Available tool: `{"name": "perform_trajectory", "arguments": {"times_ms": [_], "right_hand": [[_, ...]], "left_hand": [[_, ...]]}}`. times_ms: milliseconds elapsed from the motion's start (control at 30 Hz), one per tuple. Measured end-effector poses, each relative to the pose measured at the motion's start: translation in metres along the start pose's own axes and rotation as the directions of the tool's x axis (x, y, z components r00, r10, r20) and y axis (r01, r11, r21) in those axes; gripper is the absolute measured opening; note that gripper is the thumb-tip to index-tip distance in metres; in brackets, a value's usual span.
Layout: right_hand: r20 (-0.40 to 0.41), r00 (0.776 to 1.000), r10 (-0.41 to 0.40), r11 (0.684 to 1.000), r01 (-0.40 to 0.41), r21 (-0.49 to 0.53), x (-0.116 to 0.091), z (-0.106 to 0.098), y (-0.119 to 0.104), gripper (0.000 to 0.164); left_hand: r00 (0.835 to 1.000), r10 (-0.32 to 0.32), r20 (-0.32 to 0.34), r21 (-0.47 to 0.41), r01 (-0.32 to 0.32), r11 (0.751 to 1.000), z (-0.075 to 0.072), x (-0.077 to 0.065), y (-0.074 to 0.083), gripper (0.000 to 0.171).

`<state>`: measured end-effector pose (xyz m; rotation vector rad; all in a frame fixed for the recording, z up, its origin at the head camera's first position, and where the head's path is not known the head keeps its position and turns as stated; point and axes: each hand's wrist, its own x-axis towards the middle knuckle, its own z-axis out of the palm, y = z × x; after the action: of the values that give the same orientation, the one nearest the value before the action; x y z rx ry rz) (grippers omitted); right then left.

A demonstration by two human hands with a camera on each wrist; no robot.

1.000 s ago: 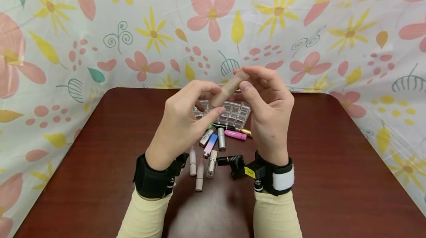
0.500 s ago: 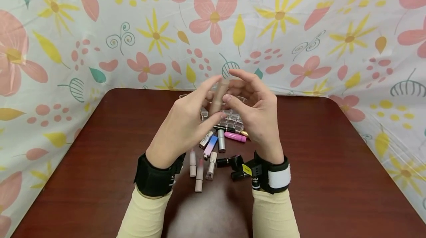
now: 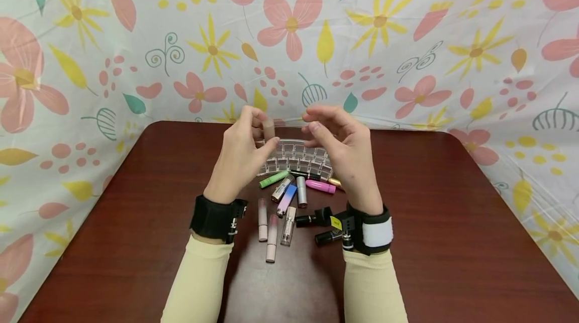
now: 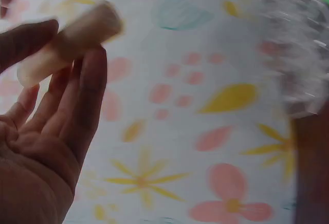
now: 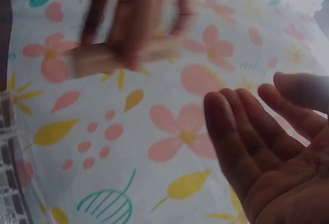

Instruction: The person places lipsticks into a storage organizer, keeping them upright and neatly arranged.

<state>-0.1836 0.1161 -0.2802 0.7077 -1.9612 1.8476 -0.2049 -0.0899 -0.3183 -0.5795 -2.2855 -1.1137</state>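
My left hand (image 3: 237,159) pinches a beige lipstick tube (image 3: 269,131) between thumb and fingers, above the left part of a clear compartment organizer (image 3: 282,162). In the left wrist view the tube (image 4: 72,44) lies slanted across the fingertips, its far end sticking out past them. My right hand (image 3: 348,149) hangs in the air at the organizer's right side, fingers loosely bent and holding nothing. The right wrist view shows this hand (image 5: 277,152) apart from the tube (image 5: 159,50), which is blurred there along with the left hand.
In front of the organizer lie several lipsticks and tubes, among them a green tube (image 3: 273,179), a pink tube (image 3: 320,186), a blue-to-pink lipstick (image 3: 287,200) and a silver tube (image 3: 301,191). Black tubes (image 3: 326,237) lie by the right wrist. A flowered curtain (image 3: 289,62) hangs behind the table (image 3: 452,222).
Both hands were on the beige tube. The right hand has let go, and the left hand has carried the tube left and turned it more upright. More of the organizer shows.
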Motion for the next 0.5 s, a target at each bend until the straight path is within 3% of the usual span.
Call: {"name": "perform_trajectory", "arguments": {"times_ms": [233, 367, 500], "right_hand": [[0.004, 0.997, 0.076, 0.997, -0.076, -0.028, -0.001, -0.012, 0.009, 0.022], [-0.010, 0.997, 0.071, 0.997, -0.071, -0.025, -0.001, -0.015, 0.007, 0.025], [-0.021, 0.997, 0.076, 0.997, -0.076, 0.002, -0.001, -0.018, 0.005, 0.025]], "left_hand": [[0.981, -0.195, -0.022, -0.018, 0.194, 0.981, 0.029, -0.006, -0.060, 0.038], [0.973, -0.226, -0.051, -0.050, 0.223, 0.973, 0.041, -0.005, -0.083, 0.038], [0.974, -0.221, -0.051, -0.053, 0.218, 0.974, 0.051, -0.002, -0.095, 0.039]]}}
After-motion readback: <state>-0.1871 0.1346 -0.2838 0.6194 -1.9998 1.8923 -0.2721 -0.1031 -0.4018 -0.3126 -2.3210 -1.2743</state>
